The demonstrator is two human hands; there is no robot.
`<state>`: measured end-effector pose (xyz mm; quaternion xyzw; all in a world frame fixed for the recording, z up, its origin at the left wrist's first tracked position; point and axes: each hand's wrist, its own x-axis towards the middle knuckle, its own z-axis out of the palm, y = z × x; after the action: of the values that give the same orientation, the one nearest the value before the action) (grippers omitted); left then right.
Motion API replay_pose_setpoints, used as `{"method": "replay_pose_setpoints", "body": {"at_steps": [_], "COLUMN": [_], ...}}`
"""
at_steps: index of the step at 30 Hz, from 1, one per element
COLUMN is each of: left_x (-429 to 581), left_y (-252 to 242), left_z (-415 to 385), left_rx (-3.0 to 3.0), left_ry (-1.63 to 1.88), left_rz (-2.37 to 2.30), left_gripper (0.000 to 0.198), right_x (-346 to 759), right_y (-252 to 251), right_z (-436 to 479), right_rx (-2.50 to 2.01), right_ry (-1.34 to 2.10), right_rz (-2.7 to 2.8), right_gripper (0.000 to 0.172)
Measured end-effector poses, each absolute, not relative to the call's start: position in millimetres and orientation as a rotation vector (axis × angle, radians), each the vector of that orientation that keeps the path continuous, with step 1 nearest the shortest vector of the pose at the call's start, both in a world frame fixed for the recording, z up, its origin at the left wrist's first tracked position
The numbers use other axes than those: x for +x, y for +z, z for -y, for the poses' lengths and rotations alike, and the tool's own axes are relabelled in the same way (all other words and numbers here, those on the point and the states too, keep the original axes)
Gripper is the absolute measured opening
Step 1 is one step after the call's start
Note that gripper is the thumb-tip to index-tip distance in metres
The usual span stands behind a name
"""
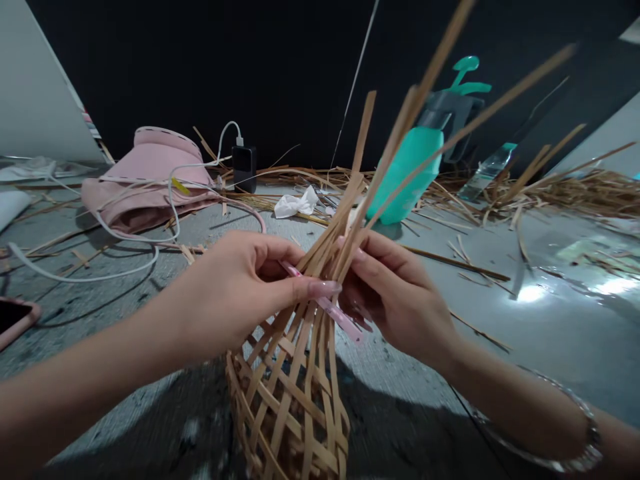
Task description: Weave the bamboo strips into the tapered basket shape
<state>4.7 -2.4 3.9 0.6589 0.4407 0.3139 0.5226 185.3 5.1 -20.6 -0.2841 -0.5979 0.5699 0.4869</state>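
Note:
A half-woven basket (293,407) of pale bamboo strips stands low in the middle, its loose strip ends (380,147) fanning up and to the right. My left hand (235,293) is closed round the gathered strips at the basket's neck, thumb pressed across them. My right hand (395,293) pinches the same bundle from the right side. A thin pink strip (340,317) runs across the neck between my two hands. A silver bracelet (575,427) sits on my right wrist.
On the grey floor lie a pink cap (150,177), a white cable (125,233) to a black charger (244,167), a crumpled tissue (296,202), a teal spray bottle (415,167), a phone (15,320) at the left edge, and scattered bamboo scraps (550,190).

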Motion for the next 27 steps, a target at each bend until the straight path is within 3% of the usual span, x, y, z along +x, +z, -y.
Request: {"method": "replay_pose_setpoints", "body": {"at_steps": [6,13,27], "left_x": [6,8,8], "left_y": [4,1,-1], "left_z": [1,2,2], "left_rx": [1.557,1.544,1.571], "left_ry": [0.774,0.797,0.815], "left_rz": [-1.066,-1.066,-1.051], "left_gripper": [0.003,0.005,0.005], "right_x": [190,184,182], "right_y": [-21,-14,-11], "right_z": [-4,-2,3], "right_rx": [-0.649,-0.817,-0.857], "right_ry": [1.420,1.221,1.087], "right_rz": [1.426,1.493,1.527], "right_gripper": [0.009,0.023,0.015]}}
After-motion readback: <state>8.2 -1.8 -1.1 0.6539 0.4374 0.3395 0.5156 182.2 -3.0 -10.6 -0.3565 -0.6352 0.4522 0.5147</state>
